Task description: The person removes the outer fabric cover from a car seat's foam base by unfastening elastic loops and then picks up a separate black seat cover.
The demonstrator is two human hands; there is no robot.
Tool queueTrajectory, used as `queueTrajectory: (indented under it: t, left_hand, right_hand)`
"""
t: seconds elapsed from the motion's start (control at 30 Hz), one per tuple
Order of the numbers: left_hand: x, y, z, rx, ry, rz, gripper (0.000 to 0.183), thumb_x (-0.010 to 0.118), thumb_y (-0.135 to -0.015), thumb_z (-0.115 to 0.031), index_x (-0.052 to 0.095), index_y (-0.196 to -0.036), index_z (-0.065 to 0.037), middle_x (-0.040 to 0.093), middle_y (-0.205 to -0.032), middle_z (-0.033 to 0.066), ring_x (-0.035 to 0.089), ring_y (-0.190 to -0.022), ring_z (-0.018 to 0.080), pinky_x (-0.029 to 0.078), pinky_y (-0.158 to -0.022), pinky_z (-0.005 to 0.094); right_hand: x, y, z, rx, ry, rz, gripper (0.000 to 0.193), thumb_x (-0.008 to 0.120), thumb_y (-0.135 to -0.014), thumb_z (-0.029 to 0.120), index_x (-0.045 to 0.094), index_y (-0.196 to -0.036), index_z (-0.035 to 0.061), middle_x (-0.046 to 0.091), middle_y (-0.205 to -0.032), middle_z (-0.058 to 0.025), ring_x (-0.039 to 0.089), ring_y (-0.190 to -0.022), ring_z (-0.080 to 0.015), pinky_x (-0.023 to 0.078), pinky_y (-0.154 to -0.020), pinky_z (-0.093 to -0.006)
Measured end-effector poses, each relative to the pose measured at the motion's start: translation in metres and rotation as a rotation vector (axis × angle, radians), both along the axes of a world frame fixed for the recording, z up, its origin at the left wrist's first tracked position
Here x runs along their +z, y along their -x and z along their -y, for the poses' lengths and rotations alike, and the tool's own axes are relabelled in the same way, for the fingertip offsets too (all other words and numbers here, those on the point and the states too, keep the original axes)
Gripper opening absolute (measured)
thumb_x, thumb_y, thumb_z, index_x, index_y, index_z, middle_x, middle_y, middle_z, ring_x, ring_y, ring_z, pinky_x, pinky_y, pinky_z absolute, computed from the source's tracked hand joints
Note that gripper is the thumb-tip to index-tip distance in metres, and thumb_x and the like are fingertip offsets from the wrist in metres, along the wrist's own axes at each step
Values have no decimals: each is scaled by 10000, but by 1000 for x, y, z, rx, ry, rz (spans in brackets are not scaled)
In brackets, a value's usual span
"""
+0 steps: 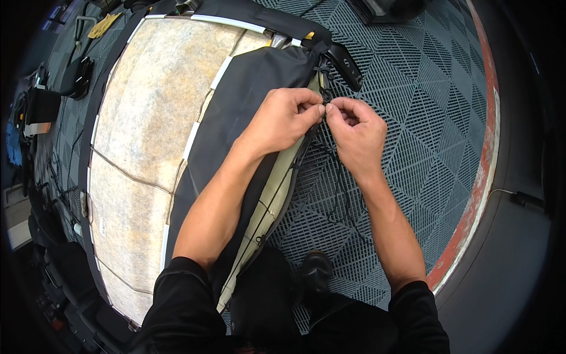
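A long car seat cushion or backrest (141,112) lies in front of me, its pale felt backing framed by white strips and thin wires. A dark grey cover (230,112) is folded over its right part. At its right edge my left hand (286,118) and my right hand (358,131) meet, fingertips nearly touching. Each is closed in a pinch on a thin black cord (326,94); the fingers partly hide the grip. Loose cord (336,200) hangs below, toward the floor. Just beyond my hands, a black plastic lever-like piece (344,65) sticks out from the corner.
Grey slatted tiles (413,153) cover the floor, bordered on the right by a worn red and white edge (471,212). A yellow glove (104,26) lies at far left, near dark seat parts (76,76). My boot (316,270) stands beside the seat.
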State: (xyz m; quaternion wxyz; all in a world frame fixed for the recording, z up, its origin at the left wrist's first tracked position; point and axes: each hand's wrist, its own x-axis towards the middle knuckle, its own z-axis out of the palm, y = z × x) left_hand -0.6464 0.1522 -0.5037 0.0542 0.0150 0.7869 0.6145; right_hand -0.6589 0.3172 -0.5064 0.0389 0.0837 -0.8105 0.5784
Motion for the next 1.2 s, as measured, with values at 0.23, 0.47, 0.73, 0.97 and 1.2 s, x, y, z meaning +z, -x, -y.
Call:
queueTrajectory:
  t: [0.23, 0.47, 0.73, 0.97, 1.2]
  left_hand:
    - [-1, -3, -1, -5, 164, -98, 220, 656, -871, -94, 691, -1019, 65, 712, -818, 102, 629, -701, 106, 511, -631, 280]
    - [4, 1, 2, 7, 80, 30, 203, 637, -892, -113, 681, -1002, 52, 667, -769, 48, 578, -678, 77, 482, -611, 255]
    - [6, 2, 4, -103, 10, 101, 188, 625, -939, -154, 653, -976, 28, 583, -735, -15, 494, -653, 56, 417, -572, 250]
    - [5, 2, 6, -143, 8, 61, 229, 550, -991, -190, 654, -945, 9, 547, -698, -14, 495, -649, 70, 422, -594, 260]
    - [6, 3, 9, -143, -94, 75, 282, 520, -1002, -236, 653, -903, -7, 501, -679, -28, 455, -645, 67, 393, -597, 243]
  right_hand:
    - [-15, 8, 4, 0, 6, 58, 90, 694, -793, 31, 646, -835, -33, 646, -752, -65, 570, -585, -103, 494, -557, -253]
    - [-19, 22, -3, 167, -173, -279, 98, 662, -768, -4, 590, -834, -7, 599, -736, -61, 556, -606, -137, 481, -558, -289]
    - [2, 21, -11, 221, -150, -362, 146, 678, -768, 8, 642, -909, -5, 627, -791, -80, 624, -746, -191, 517, -681, -310]
    - [6, 31, -25, 379, -217, -330, 171, 702, -829, 56, 698, -988, -8, 681, -832, -69, 644, -819, -190, 519, -765, -290]
    - [11, 48, -23, 408, -3, 199, 229, 663, -922, 159, 698, -1053, -25, 696, -869, -35, 613, -788, -94, 487, -724, -249]
